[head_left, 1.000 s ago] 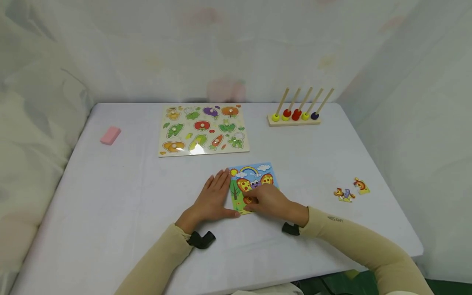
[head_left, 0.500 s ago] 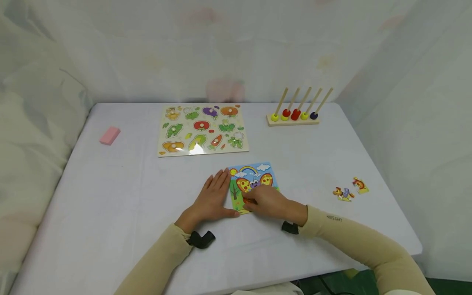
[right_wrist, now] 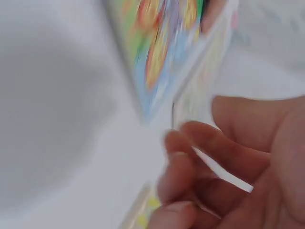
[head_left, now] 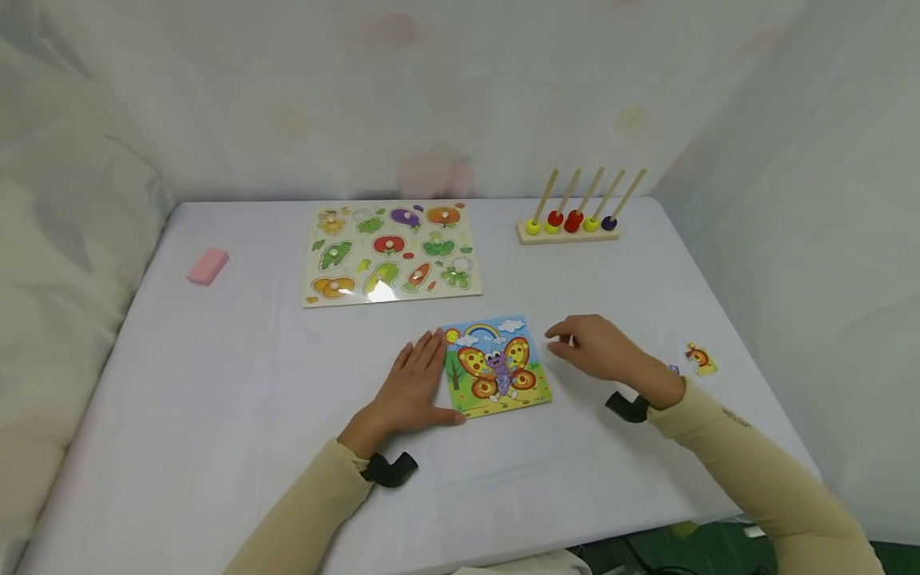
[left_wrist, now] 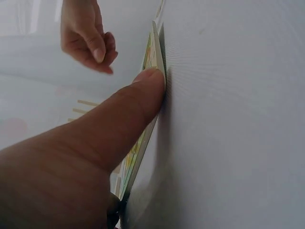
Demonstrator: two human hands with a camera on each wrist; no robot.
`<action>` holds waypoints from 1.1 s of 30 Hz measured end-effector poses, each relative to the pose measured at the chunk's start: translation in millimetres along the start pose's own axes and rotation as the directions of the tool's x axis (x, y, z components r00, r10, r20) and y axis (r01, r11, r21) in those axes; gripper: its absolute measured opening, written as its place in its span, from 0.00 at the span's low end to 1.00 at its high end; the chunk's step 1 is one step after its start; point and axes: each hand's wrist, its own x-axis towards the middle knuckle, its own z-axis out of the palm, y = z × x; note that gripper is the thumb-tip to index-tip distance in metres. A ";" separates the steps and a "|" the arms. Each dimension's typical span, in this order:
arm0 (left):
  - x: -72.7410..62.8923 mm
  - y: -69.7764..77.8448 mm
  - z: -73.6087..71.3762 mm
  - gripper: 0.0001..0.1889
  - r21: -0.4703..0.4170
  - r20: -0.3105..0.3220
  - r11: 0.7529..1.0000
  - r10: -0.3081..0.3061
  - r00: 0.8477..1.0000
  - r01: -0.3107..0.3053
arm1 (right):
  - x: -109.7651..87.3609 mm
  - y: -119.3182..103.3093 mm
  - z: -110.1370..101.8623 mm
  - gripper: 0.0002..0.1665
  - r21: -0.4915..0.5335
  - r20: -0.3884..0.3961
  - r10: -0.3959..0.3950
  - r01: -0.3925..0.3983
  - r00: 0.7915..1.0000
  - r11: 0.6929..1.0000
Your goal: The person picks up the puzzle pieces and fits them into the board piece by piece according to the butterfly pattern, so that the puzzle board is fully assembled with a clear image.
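A square butterfly puzzle board (head_left: 496, 367) lies in the middle of the table in the head view, its whole picture visible. My left hand (head_left: 411, 386) lies flat along its left side, fingers straight and thumb at the near corner; the left wrist view shows that thumb (left_wrist: 152, 78) against the board's edge. To the right of the board, my right hand (head_left: 600, 349) hovers with loosely bent fingers and nothing between them, as the right wrist view also shows. Past that wrist lies a colourful puzzle piece (head_left: 700, 359); the wrist hides most of a second piece (head_left: 673, 369).
Behind the board lies a larger vegetable peg puzzle (head_left: 391, 254). A wooden bead rack (head_left: 568, 235) with upright pegs stands at the back right. At the far left is a pink block (head_left: 208, 266). White cloth covers the table (head_left: 216, 399) and hangs behind it.
My right hand has lifted off the puzzle board and moved right, uncovering the lower part of the butterfly and now covering one loose piece. My left hand has stayed in place.
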 end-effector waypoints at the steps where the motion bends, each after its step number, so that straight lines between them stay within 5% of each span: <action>1: -0.1 0.3 0.0 0.65 -0.004 0.000 1.000 -0.001 1.000 0.001 | -4.3 9.0 -7.1 0.17 -0.014 0.002 0.020 -0.020 1.000 1.000; 9: 0.0 -1.1 1.6 0.65 -0.001 -0.006 1.000 -0.005 1.000 0.005 | -36.7 71.3 -54.4 0.13 -0.140 0.080 0.144 -0.132 0.986 0.981; 18: 0.7 -1.1 3.3 0.66 -0.013 0.002 1.000 -0.018 1.000 0.018 | -61.1 116.2 -43.8 0.25 -0.216 0.278 0.325 -0.271 0.904 0.938; 25: -0.1 0.8 1.2 0.65 -0.013 -0.006 1.000 -0.010 1.000 0.010 | -75.2 123.7 -29.3 0.23 -0.215 0.201 0.409 -0.367 0.890 0.905; 33: -0.3 1.4 0.4 0.65 -0.012 -0.006 1.000 -0.008 1.000 0.008 | -88.6 131.1 -17.3 0.23 -0.152 0.090 0.429 -0.413 0.899 0.898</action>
